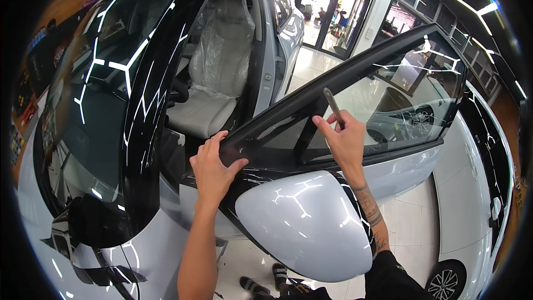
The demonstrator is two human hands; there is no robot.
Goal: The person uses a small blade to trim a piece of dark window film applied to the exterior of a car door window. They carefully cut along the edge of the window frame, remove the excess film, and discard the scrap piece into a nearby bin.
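A silver-grey car door [388,173] stands swung open in front of me, its window frame slanting up to the right. My left hand [214,168] grips the front corner of this frame, fingers over the edge and thumb on the outer side. In front of the door glass [411,91], my right hand [345,139] holds a slim, grey, pen-like tool [333,106], tilted with its upper end toward the frame. Whether its upper end touches the black pillar trim cannot be made out. The side mirror [305,219] bulges out below, between my forearms.
Behind the door gap is a light seat [219,66] under clear plastic. The windshield [94,111] and black pillar [152,111] are at left. A white car [466,189] stands close on the right. Glass doors [336,11] are at the back.
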